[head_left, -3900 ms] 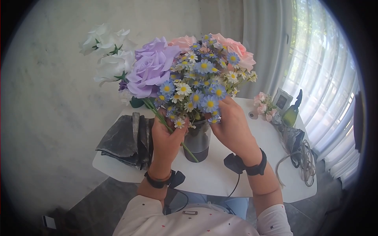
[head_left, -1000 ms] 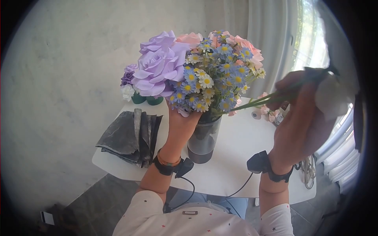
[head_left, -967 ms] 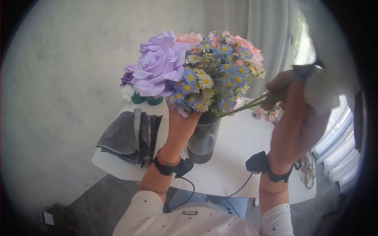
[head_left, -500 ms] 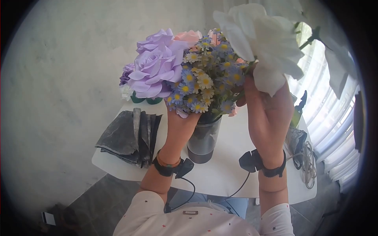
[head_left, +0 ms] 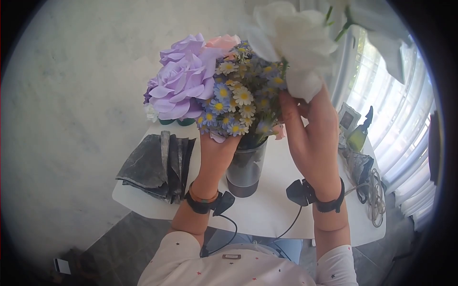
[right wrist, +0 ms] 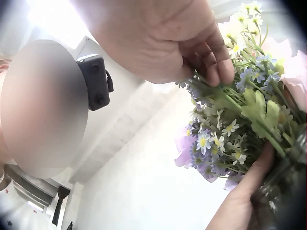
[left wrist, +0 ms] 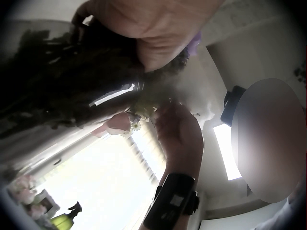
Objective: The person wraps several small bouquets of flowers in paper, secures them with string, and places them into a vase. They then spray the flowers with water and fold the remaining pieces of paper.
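A dark translucent vase (head_left: 245,171) holds lilac roses (head_left: 179,86), pink roses (head_left: 224,44) and blue and white daisies (head_left: 242,96). My left hand (head_left: 219,150) is curled round the bouquet just above the vase rim, its fingertips hidden by blooms; its thumb side shows against stems in the right wrist view (right wrist: 247,196). Right of the bouquet, my right hand (head_left: 315,138) pinches green stems (right wrist: 228,100) between thumb and curled fingers. Large white roses (head_left: 298,43) rise above it, over the bouquet's right side.
Folded dark sheets (head_left: 152,167) lie on the white table (head_left: 281,209) at left. At right stand a frame (head_left: 348,117) and a green spray bottle (head_left: 357,139), with coiled cord (head_left: 376,200) nearer. Small flowers are behind at left; a curtained window is at right.
The white roses, at the bouquet's left in the oldest frame, are now in my right hand, brought back inward from the far right. My left hand stays by the vase rim.
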Tool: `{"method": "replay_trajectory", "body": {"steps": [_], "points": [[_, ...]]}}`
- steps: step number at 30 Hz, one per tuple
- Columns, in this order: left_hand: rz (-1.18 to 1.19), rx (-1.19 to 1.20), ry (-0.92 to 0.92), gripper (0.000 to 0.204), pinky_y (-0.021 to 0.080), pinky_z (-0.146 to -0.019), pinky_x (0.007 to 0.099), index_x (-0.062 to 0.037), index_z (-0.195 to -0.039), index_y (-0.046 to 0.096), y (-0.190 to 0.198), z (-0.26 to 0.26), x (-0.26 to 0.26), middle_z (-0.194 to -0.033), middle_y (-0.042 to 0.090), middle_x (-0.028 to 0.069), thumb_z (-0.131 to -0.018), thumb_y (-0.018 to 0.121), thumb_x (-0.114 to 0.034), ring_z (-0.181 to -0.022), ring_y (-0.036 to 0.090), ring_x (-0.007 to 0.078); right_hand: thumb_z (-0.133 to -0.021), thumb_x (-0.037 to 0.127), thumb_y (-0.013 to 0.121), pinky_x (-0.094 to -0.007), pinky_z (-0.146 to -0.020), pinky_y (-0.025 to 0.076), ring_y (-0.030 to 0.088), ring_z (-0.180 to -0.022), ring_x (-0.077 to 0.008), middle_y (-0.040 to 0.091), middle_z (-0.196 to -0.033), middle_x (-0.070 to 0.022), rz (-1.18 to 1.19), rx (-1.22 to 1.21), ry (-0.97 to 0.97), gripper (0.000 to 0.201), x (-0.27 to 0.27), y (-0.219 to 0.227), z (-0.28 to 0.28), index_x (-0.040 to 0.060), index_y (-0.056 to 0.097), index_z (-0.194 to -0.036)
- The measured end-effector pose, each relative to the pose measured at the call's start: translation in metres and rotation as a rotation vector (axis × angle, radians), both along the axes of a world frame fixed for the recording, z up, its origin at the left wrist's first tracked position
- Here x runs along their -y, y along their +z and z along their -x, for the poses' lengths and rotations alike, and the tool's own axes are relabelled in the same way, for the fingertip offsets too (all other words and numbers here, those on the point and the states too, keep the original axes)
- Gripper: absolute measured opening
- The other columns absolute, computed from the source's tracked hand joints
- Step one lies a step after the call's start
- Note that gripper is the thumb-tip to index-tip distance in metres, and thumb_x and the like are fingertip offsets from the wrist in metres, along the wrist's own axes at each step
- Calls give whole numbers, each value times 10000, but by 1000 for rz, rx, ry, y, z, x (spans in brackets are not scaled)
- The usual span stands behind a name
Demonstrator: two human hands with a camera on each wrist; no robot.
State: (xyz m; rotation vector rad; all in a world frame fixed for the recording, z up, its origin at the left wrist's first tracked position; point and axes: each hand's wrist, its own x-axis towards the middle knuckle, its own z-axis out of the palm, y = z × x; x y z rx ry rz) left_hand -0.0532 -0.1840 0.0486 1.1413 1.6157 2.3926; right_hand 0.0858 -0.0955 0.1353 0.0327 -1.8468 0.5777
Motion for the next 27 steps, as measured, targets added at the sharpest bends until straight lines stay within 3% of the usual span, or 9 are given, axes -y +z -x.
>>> {"method": "replay_trajectory", "body": {"steps": [2,4,11,13,17,19,20,22,27], "points": [[3,12,1,557,426,-891,302,-10,-1195,422,-4,4,-2,-1155,516,83,-728,724,-40,-1037,523,163,-889,30,547,-294,-613,495,635,-686,-182,630,-914,-113,-20,50,-44,269,0,0,-1,-36,497,-1145],[11,-65,71,566,428,-887,307,-3,-1193,440,-6,8,-3,-1140,535,90,-711,735,-42,-1017,536,172,-866,14,558,-305,-666,492,634,-736,-226,623,-926,-128,-20,117,-6,281,0,-2,0,-31,506,-1139],[-20,51,-6,535,424,-893,307,22,-1172,467,0,0,2,-1107,578,108,-705,723,-27,-1008,558,177,-858,3,554,-358,-757,470,603,-821,-287,593,-962,-150,-90,204,-17,287,7,-5,-4,-36,503,-1138],[-47,-21,-49,513,419,-907,303,25,-1179,453,2,0,4,-1124,569,107,-734,703,-22,-1029,553,178,-813,-39,530,-431,-686,432,516,-794,-416,515,-927,-231,-38,103,104,372,3,-12,2,-43,409,-1165],[-54,45,13,508,415,-915,300,18,-1202,425,-3,0,1,-1137,560,106,-764,680,-13,-1031,553,178,-810,-43,533,-436,-710,439,519,-805,-427,526,-939,-230,65,62,145,411,-2,-24,8,-41,406,-1202],[-95,82,-10,528,409,-929,305,7,-1227,394,-4,1,0,-1149,547,106,-780,674,-16,-1048,541,183,-809,-31,550,-444,-751,444,524,-845,-440,531,-1008,-238,-115,113,111,369,-3,-19,2,-46,462,-1167],[-95,82,-9,528,409,-929,305,7,-1227,394,-4,2,0,-1149,547,106,-780,674,-16,-1048,541,183,-809,-31,550,-444,-751,444,524,-845,-440,531,-1008,-238,-115,112,111,369,-3,-18,-2,-46,462,-1167],[-67,40,-17,548,405,-943,314,2,-1243,372,-5,4,1,-1174,528,115,-782,669,-8,-1084,522,188,-813,-14,560,-438,-810,435,509,-927,-444,511,-1099,-242,-79,344,160,297,-2,-19,-9,-51,521,-1106],[-86,54,-56,578,396,-959,325,3,-1259,351,-6,5,0,-1209,501,120,-779,672,-1,-1111,502,194,-818,-3,559,-421,-885,405,472,-1027,-433,478,-1177,-236,-141,325,185,263,-4,-15,-4,-41,548,-1078]]}}
